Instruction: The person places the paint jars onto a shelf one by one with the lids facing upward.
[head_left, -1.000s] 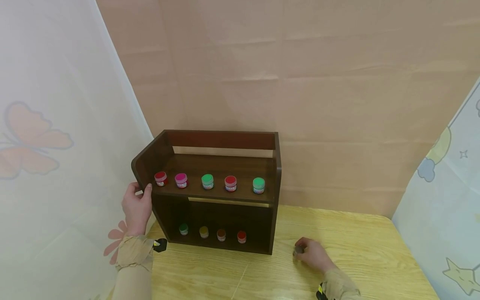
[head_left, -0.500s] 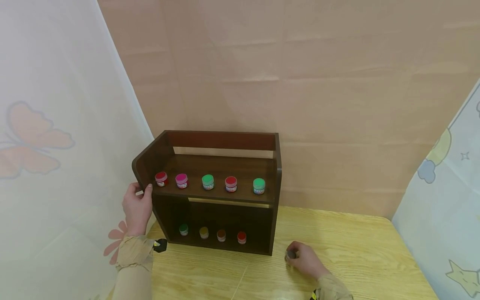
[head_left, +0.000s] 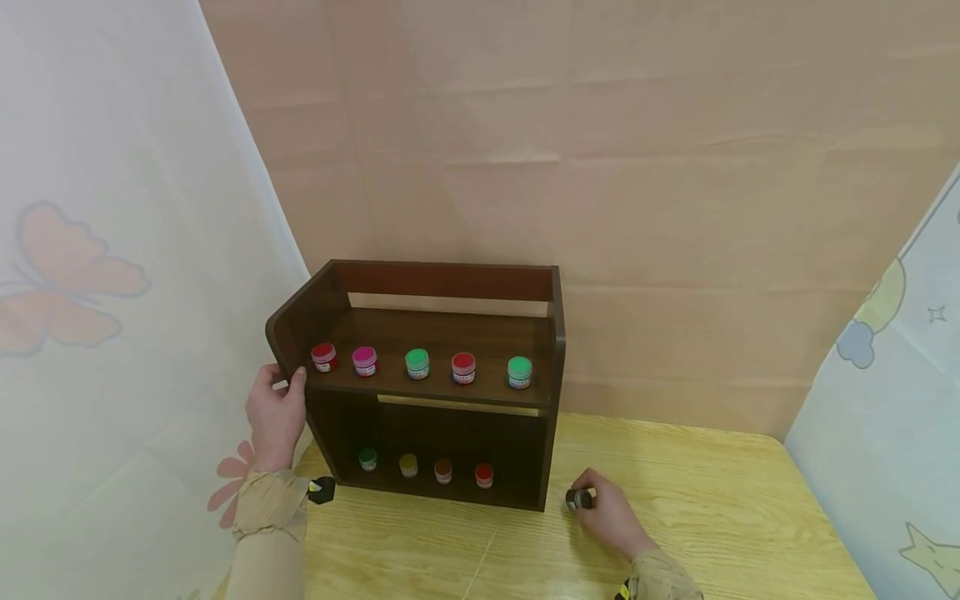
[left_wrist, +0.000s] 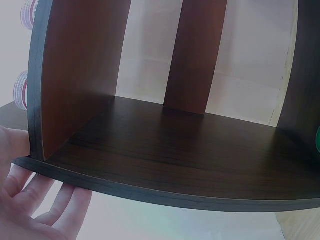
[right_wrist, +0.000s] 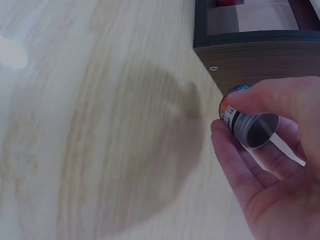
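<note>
A dark brown two-tier shelf stands on the table. My left hand grips its left side panel at the height of the upper board, the thumb at the front edge and the fingers outside, as the left wrist view also shows. Right of the shelf, my right hand holds a small paint jar with a dark grey lid. The jar is tipped on its side between thumb and fingers in the right wrist view, its label partly covered by the thumb.
Lidded jars line the upper board: a red one, a magenta one, a green one and others. Several more, such as a yellow jar, stand on the lower board. Curtains hang at both sides of the wooden table.
My right hand has moved a little left, closer to the shelf, and the jar in it has turned so that its side shows. My left hand stays on the shelf.
</note>
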